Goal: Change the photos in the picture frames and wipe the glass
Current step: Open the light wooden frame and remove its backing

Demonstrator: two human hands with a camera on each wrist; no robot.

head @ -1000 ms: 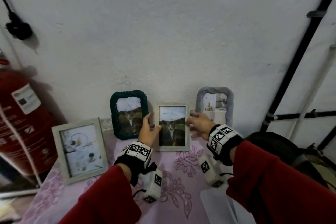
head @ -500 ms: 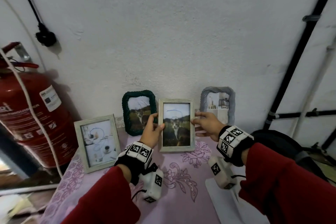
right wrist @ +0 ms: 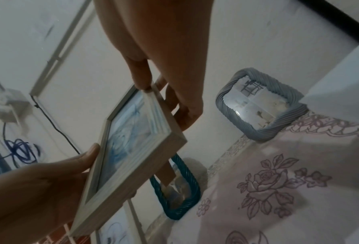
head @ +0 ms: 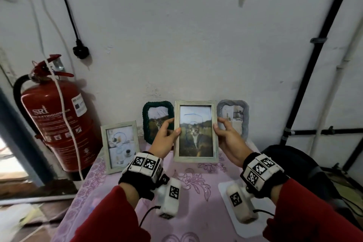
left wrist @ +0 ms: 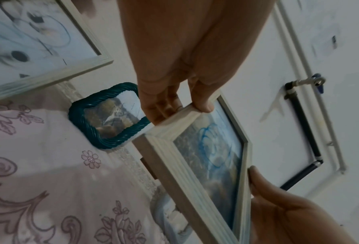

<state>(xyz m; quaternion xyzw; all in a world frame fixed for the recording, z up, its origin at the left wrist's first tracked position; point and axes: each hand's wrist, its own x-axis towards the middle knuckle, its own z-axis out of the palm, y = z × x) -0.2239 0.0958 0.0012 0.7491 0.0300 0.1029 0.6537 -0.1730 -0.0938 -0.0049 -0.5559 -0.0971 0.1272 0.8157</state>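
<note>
A pale wooden picture frame (head: 196, 131) with a cat photo and blue scribbles on its glass is held upright above the table. My left hand (head: 165, 139) grips its left edge, thumb on the front and fingers behind. My right hand (head: 227, 137) grips its right edge the same way. The left wrist view shows the frame (left wrist: 197, 165) pinched by the left hand (left wrist: 184, 102), and the right wrist view shows the same frame (right wrist: 132, 148) held by the right hand (right wrist: 161, 92). Its stand sticks out at the back.
A dark green rope frame (head: 156, 118) and a grey rope frame (head: 238, 114) lean on the wall behind. Another pale frame (head: 119, 146) stands at the left on the pink floral tablecloth (head: 196, 192). A red fire extinguisher (head: 57, 118) stands left; a white sheet (head: 245, 220) lies right.
Both hands have lifted the cat frame off the table and drawn it toward me. The head view has tilted up and turned left, showing more of the extinguisher.
</note>
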